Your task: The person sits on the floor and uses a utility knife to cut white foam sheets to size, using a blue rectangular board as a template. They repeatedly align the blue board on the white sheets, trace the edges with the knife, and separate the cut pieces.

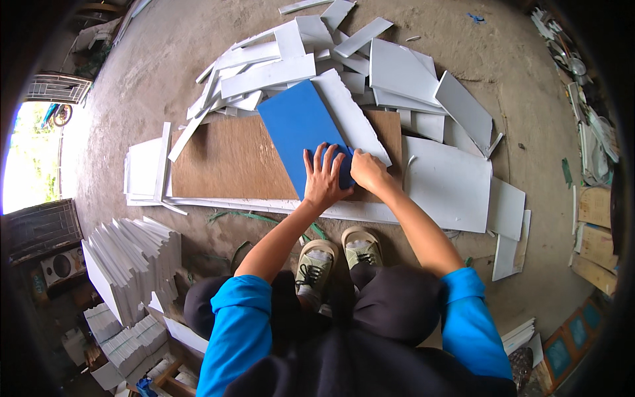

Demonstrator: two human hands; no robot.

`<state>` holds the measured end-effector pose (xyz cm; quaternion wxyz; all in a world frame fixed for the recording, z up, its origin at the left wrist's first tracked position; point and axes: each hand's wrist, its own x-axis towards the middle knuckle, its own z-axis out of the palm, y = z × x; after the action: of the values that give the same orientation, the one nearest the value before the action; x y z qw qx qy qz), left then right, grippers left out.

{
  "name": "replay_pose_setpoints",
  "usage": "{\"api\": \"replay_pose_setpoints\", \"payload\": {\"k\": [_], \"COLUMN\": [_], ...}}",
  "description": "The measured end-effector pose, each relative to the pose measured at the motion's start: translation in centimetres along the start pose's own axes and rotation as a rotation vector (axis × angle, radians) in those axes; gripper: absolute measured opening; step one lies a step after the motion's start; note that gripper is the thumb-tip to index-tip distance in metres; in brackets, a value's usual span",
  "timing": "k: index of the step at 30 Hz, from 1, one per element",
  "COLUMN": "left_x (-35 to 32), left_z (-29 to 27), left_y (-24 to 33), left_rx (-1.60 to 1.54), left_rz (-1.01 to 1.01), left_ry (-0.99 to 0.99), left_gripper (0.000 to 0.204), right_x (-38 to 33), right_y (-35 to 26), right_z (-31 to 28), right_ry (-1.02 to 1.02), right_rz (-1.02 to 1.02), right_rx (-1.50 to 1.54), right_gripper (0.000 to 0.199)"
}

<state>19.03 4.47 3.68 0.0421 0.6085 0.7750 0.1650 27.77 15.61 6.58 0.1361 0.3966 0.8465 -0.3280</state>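
My left hand (323, 176) lies with its fingers spread on the lower part of a blue rectangular board (297, 119). The board rests at a slant over a white foam-like sheet (354, 116), whose ragged right edge sticks out beside it. Closed, my right hand (368, 171) is at the blue board's right edge, close to my left fingers. Whatever it grips is mostly hidden; only a small bluish bit shows at the fingertips. Under both lies a brown wooden board (218, 159), on top of larger white sheets (450, 185).
White offcut strips and panels (268, 76) are heaped beyond the wooden board. A stack of white sheets (132, 258) stands at the left, with bundled pieces (129, 337) below it. My shoes (317, 264) are close to the near edge. Cardboard boxes (595, 206) line the right side.
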Motion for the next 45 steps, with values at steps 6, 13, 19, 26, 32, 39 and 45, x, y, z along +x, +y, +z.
{"api": "replay_pose_setpoints", "payload": {"k": [6,13,19,26,32,39,45], "left_x": [0.0,0.1,0.1,0.1,0.3,0.8,0.6], "left_z": [-0.1,-0.1,0.0,-0.1,-1.0,-1.3,-1.4], "left_y": [-0.1,0.2,0.2,-0.1,0.0,0.3,0.0], "left_rx": [0.002,0.023,0.016,0.016,0.038,0.058,0.044], "left_rz": [-0.009,-0.002,-0.004,-0.034,-0.097,-0.135,-0.137], "left_ry": [0.020,0.019,0.031,0.008,-0.080,-0.190,-0.200], "left_gripper": [0.081,0.079,0.080,0.098,0.111,0.113,0.113], "right_x": [-4.3,-6.7,-8.1,-7.4,3.5,14.7,16.6], "right_y": [2.3,3.8,4.9,4.0,-1.3,-5.0,-5.8], "right_z": [1.4,3.4,4.7,0.7,-4.9,-3.6,-2.7], "right_ry": [0.060,0.156,0.174,-0.019,0.313,0.366,0.348], "right_rz": [-0.065,-0.086,-0.082,-0.004,-0.186,-0.239,-0.223], "right_rx": [-0.036,-0.077,-0.109,-0.083,0.004,-0.041,-0.055], "right_gripper": [0.016,0.018,0.016,0.024,0.024,0.024,0.028]}}
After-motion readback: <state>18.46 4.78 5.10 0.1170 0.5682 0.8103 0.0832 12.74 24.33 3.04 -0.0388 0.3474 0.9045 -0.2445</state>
